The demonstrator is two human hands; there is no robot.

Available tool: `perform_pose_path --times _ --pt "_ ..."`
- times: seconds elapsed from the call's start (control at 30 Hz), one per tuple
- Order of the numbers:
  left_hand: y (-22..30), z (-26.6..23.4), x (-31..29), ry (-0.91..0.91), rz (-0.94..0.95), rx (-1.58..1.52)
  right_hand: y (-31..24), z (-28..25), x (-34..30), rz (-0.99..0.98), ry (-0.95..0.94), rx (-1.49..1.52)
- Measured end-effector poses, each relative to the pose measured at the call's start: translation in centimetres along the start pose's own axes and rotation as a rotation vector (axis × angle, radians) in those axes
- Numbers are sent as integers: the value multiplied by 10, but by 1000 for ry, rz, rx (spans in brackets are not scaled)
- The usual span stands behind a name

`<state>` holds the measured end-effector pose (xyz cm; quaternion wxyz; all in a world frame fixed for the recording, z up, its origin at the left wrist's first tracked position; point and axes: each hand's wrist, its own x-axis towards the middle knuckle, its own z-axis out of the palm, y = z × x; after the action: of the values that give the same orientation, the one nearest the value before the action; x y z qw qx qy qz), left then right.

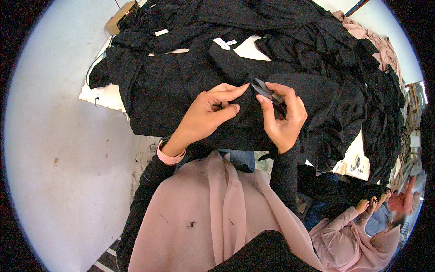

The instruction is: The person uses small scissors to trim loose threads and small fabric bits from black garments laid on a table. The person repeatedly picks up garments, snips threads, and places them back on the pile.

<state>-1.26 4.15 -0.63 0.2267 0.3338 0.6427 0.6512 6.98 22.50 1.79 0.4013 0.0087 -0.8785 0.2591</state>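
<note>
A black garment lies spread across the table in front of me. My left hand pinches a small fold of its black cloth between thumb and forefinger. Close by on the right, my right hand is closed around small grey thread snips. Their front end points toward my left fingertips, and part of them is hidden inside the hand. The two hands are a short gap apart, over the middle of the garment.
More black garments are heaped along the far side and right, some with white labels. Pinkish cloth lies at the far right. A small brown box stands far left by the pale wall. Another person works at lower right.
</note>
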Motion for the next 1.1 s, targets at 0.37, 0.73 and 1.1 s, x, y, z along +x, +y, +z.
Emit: perform_pose_path --times 0.37,0.73,1.1 --pt "-5 0 1 -42 -11 -190 -1 10 9 54 -18 224" --pt "2 -1 1 -22 -100 -307 9 10 13 204 -116 444" --pt "-9 1 0 -60 -169 -722 12 6 5 479 -91 568"
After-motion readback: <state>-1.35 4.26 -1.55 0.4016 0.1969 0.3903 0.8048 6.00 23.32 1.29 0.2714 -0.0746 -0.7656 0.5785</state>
